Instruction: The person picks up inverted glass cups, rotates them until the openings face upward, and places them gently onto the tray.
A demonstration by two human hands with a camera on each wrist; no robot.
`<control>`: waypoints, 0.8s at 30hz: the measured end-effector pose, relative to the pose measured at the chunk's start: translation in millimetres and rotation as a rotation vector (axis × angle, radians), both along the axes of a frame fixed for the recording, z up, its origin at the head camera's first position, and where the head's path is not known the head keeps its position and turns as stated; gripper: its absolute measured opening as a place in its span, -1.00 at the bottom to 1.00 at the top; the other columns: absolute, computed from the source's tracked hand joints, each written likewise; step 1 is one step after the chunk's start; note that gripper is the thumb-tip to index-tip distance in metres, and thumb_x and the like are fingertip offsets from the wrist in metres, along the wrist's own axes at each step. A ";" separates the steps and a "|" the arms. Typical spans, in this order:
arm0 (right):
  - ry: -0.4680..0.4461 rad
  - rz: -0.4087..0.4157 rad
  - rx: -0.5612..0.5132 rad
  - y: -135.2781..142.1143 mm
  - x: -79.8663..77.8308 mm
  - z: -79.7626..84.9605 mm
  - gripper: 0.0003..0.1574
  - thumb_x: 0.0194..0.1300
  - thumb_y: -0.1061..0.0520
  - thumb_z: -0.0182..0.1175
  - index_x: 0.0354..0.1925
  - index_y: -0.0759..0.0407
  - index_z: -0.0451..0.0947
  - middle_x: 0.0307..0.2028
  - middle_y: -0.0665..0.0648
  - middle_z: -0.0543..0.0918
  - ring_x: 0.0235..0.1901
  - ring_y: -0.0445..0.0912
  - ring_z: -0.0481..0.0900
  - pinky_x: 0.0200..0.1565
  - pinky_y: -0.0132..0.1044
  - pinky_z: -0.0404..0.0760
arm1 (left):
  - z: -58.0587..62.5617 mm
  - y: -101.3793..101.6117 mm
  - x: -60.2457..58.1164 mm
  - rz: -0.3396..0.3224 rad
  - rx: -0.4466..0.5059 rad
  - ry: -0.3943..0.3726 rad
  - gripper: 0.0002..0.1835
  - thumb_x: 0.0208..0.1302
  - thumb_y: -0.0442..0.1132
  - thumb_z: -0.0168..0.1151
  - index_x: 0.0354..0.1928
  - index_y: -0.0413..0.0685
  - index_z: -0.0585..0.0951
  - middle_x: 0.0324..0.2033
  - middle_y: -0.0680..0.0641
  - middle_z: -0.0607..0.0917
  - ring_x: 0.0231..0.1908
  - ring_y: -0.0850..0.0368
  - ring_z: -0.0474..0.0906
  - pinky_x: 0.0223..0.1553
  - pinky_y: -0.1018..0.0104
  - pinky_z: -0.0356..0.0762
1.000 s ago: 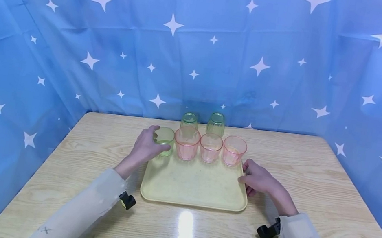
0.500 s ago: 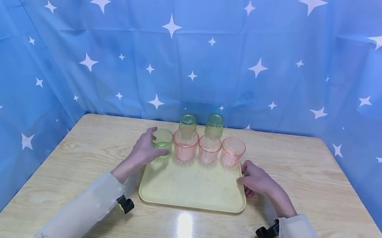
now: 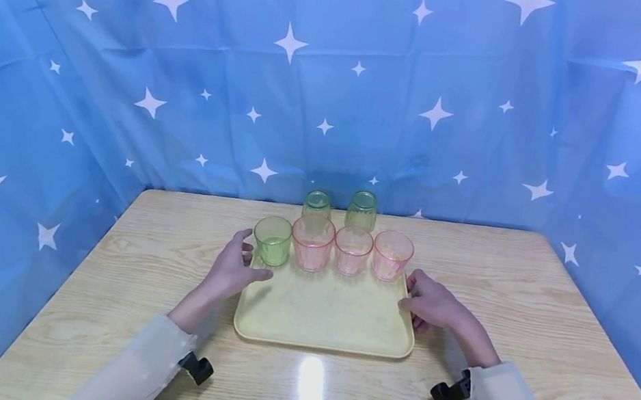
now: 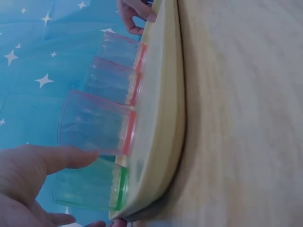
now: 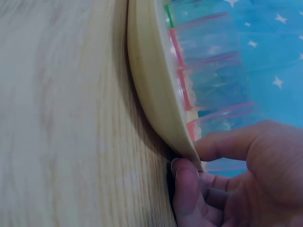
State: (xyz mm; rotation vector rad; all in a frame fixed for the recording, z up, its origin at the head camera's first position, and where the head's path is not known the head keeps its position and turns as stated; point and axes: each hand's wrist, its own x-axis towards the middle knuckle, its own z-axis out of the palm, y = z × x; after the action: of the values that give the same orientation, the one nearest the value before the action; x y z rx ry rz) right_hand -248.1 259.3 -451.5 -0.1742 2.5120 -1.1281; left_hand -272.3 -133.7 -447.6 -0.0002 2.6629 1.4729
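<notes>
A cream tray (image 3: 328, 315) lies on the wooden table with a row of clear tumblers along its far side. Leftmost is a green tumbler (image 3: 272, 248), followed by three pink tumblers, the left (image 3: 311, 254), middle (image 3: 351, 260) and right (image 3: 390, 264), all upright. My left hand (image 3: 227, 274) is beside the green tumbler at the tray's left edge, thumb and fingers spread apart and holding nothing. At the tray's right edge my right hand (image 3: 435, 304) pinches the rim. In the right wrist view its thumb (image 5: 227, 144) lies on top and fingertips are below the rim.
Behind the tray, near the table's far edge, stand two more green tumblers, one left (image 3: 317, 201) and one right (image 3: 362, 210). A blue curtain with white stars (image 3: 338, 78) hangs behind the wooden table (image 3: 530, 293).
My left hand has let go of the green tumbler and drawn back toward me and slightly left. The tumbler stays in its place on the tray. My right hand keeps its grip on the rim.
</notes>
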 end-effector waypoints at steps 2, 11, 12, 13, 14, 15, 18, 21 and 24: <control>-0.003 0.000 -0.002 -0.1 -0.2 0.2 -0.61 0.39 0.20 0.17 0.03 0.34 0.25 -0.57 0.20 0.62 -0.61 -0.04 0.62 -0.53 -0.18 0.70 | -2.0 -1.8 2.1 0.012 0.025 -0.018 0.09 0.15 -0.25 0.51 0.61 -0.11 0.05 0.35 -0.33 0.41 0.37 -0.29 0.44 0.35 -0.13 0.52; -0.006 -0.006 0.000 0.4 -1.5 -2.2 -0.60 0.38 0.20 0.18 0.04 0.33 0.25 -0.57 0.19 0.61 -0.62 -0.06 0.62 -0.53 -0.18 0.71 | -1.6 -4.6 6.3 0.020 0.046 -0.034 0.06 0.17 -0.24 0.49 0.61 -0.08 0.06 0.38 -0.33 0.40 0.37 -0.27 0.44 0.33 -0.13 0.53; -0.007 -0.006 0.000 0.6 -1.6 -2.5 -0.60 0.38 0.19 0.18 0.04 0.33 0.25 -0.57 0.19 0.61 -0.62 -0.06 0.62 -0.53 -0.18 0.71 | -1.0 -4.5 6.4 0.017 0.048 -0.034 0.06 0.17 -0.24 0.49 0.61 -0.09 0.06 0.38 -0.33 0.40 0.37 -0.28 0.44 0.33 -0.13 0.53; -0.008 -0.007 0.000 0.6 -1.7 -2.7 -0.60 0.38 0.19 0.18 0.04 0.33 0.25 -0.57 0.19 0.61 -0.62 -0.06 0.62 -0.53 -0.18 0.71 | -0.6 -4.4 6.4 0.016 0.047 -0.033 0.05 0.17 -0.24 0.49 0.61 -0.09 0.07 0.38 -0.33 0.40 0.37 -0.28 0.44 0.33 -0.13 0.53; -0.007 -0.007 -0.001 0.6 -1.9 -2.9 -0.60 0.38 0.19 0.18 0.04 0.33 0.25 -0.57 0.19 0.61 -0.62 -0.06 0.62 -0.53 -0.18 0.71 | 0.0 -4.3 6.4 0.015 0.043 -0.030 0.05 0.17 -0.24 0.49 0.61 -0.09 0.07 0.38 -0.34 0.40 0.37 -0.29 0.44 0.33 -0.13 0.53; -0.006 -0.008 -0.002 0.7 -2.1 -3.2 -0.60 0.38 0.19 0.18 0.04 0.32 0.25 -0.57 0.19 0.61 -0.62 -0.06 0.62 -0.53 -0.18 0.71 | 0.5 -4.4 6.3 0.016 0.041 -0.027 0.05 0.17 -0.24 0.49 0.61 -0.10 0.07 0.38 -0.34 0.40 0.37 -0.29 0.44 0.34 -0.14 0.53; -0.003 -0.004 -0.006 0.7 -2.7 -3.6 -0.60 0.37 0.19 0.18 0.04 0.32 0.25 -0.57 0.19 0.61 -0.62 -0.06 0.63 -0.53 -0.18 0.72 | 2.7 -4.8 5.4 0.022 0.041 -0.020 0.04 0.17 -0.26 0.48 0.60 -0.10 0.08 0.38 -0.34 0.40 0.37 -0.31 0.43 0.34 -0.16 0.53; -0.001 -0.004 -0.006 0.7 -2.8 -3.9 -0.60 0.38 0.20 0.18 0.04 0.32 0.26 -0.57 0.19 0.62 -0.62 -0.06 0.62 -0.53 -0.18 0.72 | 6.3 -5.4 4.3 0.027 0.056 -0.022 0.01 0.18 -0.29 0.44 0.60 -0.09 0.08 0.40 -0.32 0.38 0.38 -0.31 0.41 0.35 -0.16 0.52; 0.000 -0.006 -0.006 0.7 -2.5 -3.7 -0.60 0.38 0.20 0.18 0.04 0.33 0.26 -0.57 0.19 0.61 -0.62 -0.06 0.62 -0.54 -0.18 0.71 | 11.5 -6.5 2.1 0.024 0.075 -0.020 -0.03 0.22 -0.29 0.37 0.61 -0.08 0.08 0.42 -0.31 0.36 0.40 -0.31 0.38 0.36 -0.16 0.51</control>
State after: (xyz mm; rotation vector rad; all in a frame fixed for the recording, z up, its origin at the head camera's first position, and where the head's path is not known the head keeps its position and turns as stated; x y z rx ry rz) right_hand -250.7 260.0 -455.2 -0.1687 2.5112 -1.1384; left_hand -270.2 -140.1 -436.1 -0.0414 2.5990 1.5707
